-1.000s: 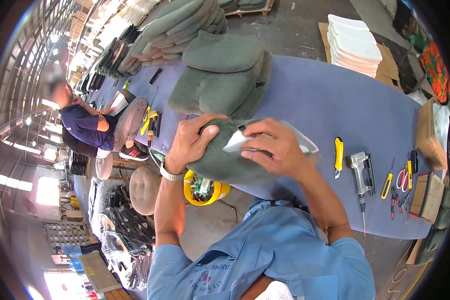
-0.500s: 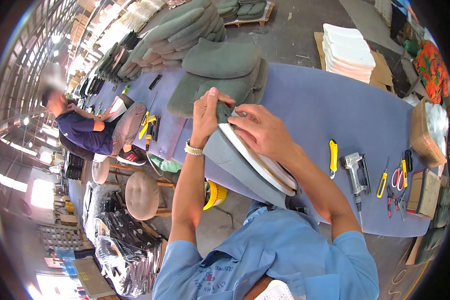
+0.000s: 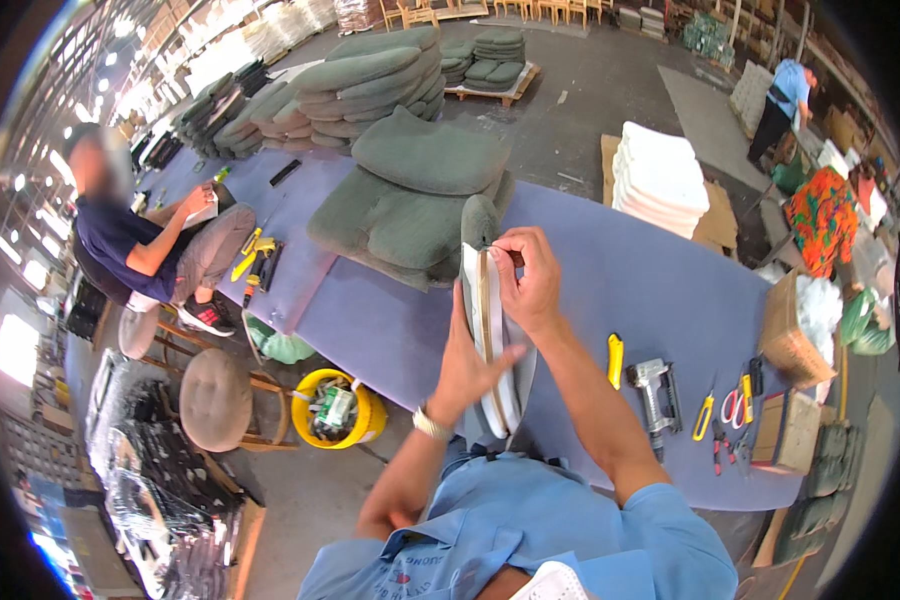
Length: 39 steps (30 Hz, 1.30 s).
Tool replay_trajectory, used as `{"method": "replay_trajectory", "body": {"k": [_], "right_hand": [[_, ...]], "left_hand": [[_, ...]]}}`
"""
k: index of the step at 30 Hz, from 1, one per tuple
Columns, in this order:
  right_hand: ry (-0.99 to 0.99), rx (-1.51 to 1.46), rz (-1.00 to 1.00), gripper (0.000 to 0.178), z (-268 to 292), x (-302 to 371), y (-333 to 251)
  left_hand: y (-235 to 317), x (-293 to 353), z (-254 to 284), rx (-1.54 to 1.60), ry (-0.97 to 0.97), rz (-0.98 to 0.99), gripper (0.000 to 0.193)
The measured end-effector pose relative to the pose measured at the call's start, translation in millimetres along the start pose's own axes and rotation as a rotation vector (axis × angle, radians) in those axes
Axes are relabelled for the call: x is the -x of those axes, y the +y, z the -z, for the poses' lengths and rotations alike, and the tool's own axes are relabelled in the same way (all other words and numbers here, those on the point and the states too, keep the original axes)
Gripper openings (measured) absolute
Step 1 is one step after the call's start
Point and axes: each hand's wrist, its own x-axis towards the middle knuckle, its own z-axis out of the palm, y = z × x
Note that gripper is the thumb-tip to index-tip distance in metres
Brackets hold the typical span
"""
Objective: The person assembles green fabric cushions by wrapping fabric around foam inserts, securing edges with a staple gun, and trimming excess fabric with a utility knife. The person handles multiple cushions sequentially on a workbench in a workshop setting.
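Note:
A padded seat panel (image 3: 484, 290) stands on edge in front of me, its layered rim of white and brown strips facing up. Dark green fabric (image 3: 479, 222) wraps its far end, and a grey sheet lies along its right side. My left hand (image 3: 466, 365) is closed around the panel's left side, the thumb reaching across the rim. My right hand (image 3: 530, 278) pinches at the rim near the green fabric; what its fingertips hold is too small to make out. Beyond it, green cushions (image 3: 410, 200) lie stacked on the table.
On the blue-covered table (image 3: 570, 290), a yellow cutter (image 3: 615, 360), a staple gun (image 3: 653, 395), red-handled scissors (image 3: 735, 405) and pliers lie at right, by a cardboard box (image 3: 798, 325). A yellow bucket (image 3: 375, 415) stands below left. A co-worker (image 3: 135, 240) sits at left.
The panel has turned from slanting to nearly straight away from me. My left hand has moved from the far end down to its left side; my right hand stays near the far end.

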Motion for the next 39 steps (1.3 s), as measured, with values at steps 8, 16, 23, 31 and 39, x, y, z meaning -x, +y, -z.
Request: {"method": "replay_trajectory", "body": {"k": [8,16,23,31,39], "right_hand": [[-0.074,0.127,0.091,0.008,19,-13,14],[-0.237,0.471,-0.292,0.01,135,157,26],[-0.194,0.456,-0.45,0.017,157,195,2],[-0.214,0.387,-0.474,0.016,168,203,0],[-0.089,0.37,-0.581,0.017,168,212,-2]], "left_hand": [[-3,13,14,-0.401,-0.225,0.345,0.095],[1,56,23,-0.506,-0.897,0.263,0.088],[35,47,-28,-0.438,-0.81,-0.144,0.102],[-12,19,-106,-0.092,-0.967,-0.043,0.085],[-16,36,-117,-0.084,-0.873,-0.032,0.065]]}}
